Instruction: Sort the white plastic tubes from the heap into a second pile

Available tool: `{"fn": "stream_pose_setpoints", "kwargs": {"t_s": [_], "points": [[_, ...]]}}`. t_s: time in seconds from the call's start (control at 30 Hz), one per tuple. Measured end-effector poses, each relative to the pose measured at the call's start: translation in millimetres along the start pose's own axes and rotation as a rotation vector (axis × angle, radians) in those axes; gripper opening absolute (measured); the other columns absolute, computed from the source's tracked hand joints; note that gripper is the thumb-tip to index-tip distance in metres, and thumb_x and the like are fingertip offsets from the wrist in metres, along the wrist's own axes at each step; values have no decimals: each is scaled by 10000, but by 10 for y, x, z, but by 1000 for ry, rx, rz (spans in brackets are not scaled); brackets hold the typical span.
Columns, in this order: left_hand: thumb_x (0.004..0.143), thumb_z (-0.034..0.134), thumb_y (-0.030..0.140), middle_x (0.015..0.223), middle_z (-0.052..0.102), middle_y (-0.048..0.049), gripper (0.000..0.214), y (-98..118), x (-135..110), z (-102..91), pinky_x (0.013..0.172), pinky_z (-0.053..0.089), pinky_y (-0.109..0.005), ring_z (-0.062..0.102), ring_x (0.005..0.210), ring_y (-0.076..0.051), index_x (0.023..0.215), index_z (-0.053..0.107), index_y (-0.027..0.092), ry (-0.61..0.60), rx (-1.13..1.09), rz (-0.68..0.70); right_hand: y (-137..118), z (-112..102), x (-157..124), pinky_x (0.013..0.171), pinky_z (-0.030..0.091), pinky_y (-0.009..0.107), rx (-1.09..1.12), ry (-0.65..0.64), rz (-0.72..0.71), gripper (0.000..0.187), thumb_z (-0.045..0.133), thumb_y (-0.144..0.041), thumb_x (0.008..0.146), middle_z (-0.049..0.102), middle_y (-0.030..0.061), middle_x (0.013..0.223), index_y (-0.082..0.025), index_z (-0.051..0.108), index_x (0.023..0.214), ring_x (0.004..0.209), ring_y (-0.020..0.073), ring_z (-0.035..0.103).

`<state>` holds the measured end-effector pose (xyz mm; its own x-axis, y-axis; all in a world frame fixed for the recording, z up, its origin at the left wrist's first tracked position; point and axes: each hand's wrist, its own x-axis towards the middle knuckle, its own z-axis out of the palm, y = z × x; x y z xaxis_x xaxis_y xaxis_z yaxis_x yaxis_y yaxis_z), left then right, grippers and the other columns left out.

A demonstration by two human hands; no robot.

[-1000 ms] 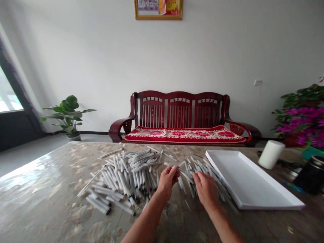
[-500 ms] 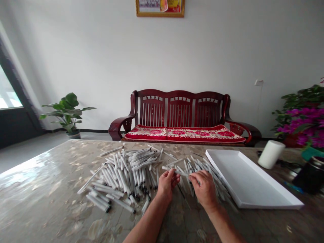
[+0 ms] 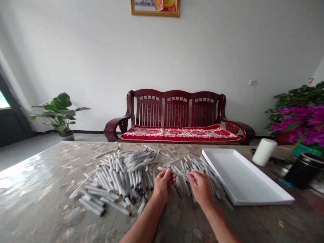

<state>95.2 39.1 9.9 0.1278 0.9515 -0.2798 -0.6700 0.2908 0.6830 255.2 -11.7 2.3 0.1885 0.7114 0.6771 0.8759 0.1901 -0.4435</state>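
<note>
Pen [image 3: 178,173] held; L hand [image 3: 162,185] + R hand [image 3: 201,187]

A home's living room is indicated by a wooden settee [image 3: 176,95] spread with a floral cover [image 3: 179,134], a gilt-framed picture [image 3: 152,5] hung on the wall [image 3: 207,50] and a leafy potted plant [image 3: 62,113].

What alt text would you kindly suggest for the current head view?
A person's left hand and right hand hold a pen over a table amid heaped pens, with a white tray on the right and a red bench behind.
</note>
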Motion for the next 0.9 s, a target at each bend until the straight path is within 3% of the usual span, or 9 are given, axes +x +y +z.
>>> {"fn": "stream_pose_setpoints", "kwargs": {"t_s": [0.23, 0.43, 0.63, 0.8, 0.9], "points": [[674, 882, 164, 568, 663, -6, 240, -18, 6, 1, 523, 565, -179, 658, 516, -107, 657, 647, 117, 27, 3, 14, 21, -15, 10, 809, 456, 355, 4, -4, -3, 263, 499, -355, 973, 744, 56, 906, -236, 732, 948, 881, 233, 647], [673, 889, 195, 588, 677, -12, 235, -14, 10, -14, 536, 569, -176, 672, 535, -112, 683, 667, 118, -5, 37, 19, 9, -24, 27, 777, 443, 339, -66, -17, -21, 287, 503, -344, 967, 739, 55, 821, -237, 739, 844, 833, 226, 636], [722, 857, 178, 600, 689, -28, 201, -11, 1, -2, 540, 572, -168, 664, 527, -100, 688, 671, 112, 6, 30, 8, -46, -57, 29, 836, 445, 351, -27, -1, -35, 202, 537, -325, 947, 745, 50, 946, -241, 721, 960, 925, 228, 640], [693, 882, 210, 603, 690, -24, 228, -21, 10, -15, 539, 576, -164, 668, 534, -99, 695, 677, 110, -9, 38, 12, -26, -45, 26, 803, 443, 357, -70, -36, -18, 259, 522, -329, 961, 737, 45, 830, -245, 728, 828, 867, 238, 632], [677, 894, 236, 615, 695, -25, 247, -29, 24, -29, 537, 575, -164, 670, 537, -100, 706, 683, 112, -15, 46, 22, -32, -47, 30, 848, 439, 358, -30, -18, -28, 208, 539, -300, 943, 742, 43, 884, -244, 731, 885, 920, 234, 633]]}}
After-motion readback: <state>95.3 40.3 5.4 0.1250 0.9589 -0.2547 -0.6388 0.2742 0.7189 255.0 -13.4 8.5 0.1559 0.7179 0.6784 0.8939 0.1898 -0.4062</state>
